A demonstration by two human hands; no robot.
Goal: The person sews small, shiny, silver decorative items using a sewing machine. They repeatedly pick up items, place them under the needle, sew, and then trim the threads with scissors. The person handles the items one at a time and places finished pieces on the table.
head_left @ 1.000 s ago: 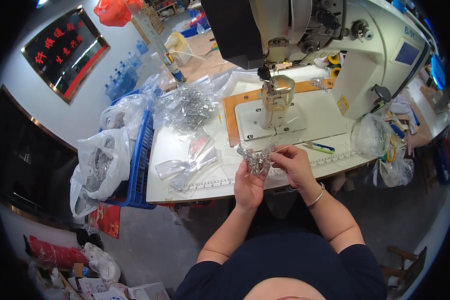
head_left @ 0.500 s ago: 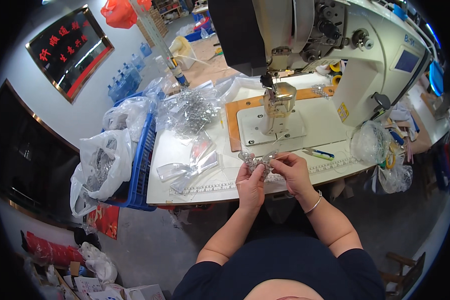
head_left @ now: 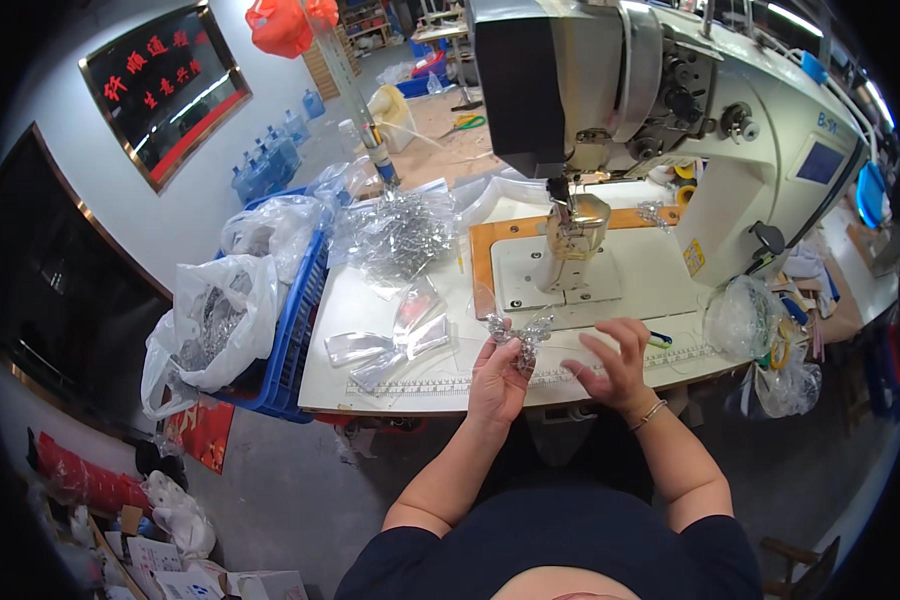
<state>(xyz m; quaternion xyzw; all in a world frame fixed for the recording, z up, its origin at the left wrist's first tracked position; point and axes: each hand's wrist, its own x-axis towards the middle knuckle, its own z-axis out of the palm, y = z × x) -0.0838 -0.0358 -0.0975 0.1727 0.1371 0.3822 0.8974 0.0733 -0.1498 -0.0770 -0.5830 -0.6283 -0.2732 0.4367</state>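
Between the thumb and fingers of my left hand [head_left: 498, 382] is a silver, sparkling bow-shaped ornament [head_left: 526, 338], held upright over the front of the white table. Just to its right, my right hand [head_left: 618, 372] is raised with fingers apart and nothing in them. Partly hidden behind that hand lies a green-and-blue handled small cutting tool [head_left: 660, 340]. Glossy clear-silver strips [head_left: 390, 345] rest on the table to the left. Beyond my hands stands the sewing machine [head_left: 575, 235], its needle area above a metal plate.
A ruler strip [head_left: 420, 386] runs along the table's front edge. Shiny silver pieces [head_left: 400, 235] are heaped at the back left. Left of the table, a blue crate [head_left: 295, 330] holds white plastic bags [head_left: 220, 320]. A clear plastic bundle [head_left: 745, 312] sits at right.
My right hand has let go of the ornament and moved right, its fingers spreading. My left hand keeps hold of it. The whole view has shifted slightly.
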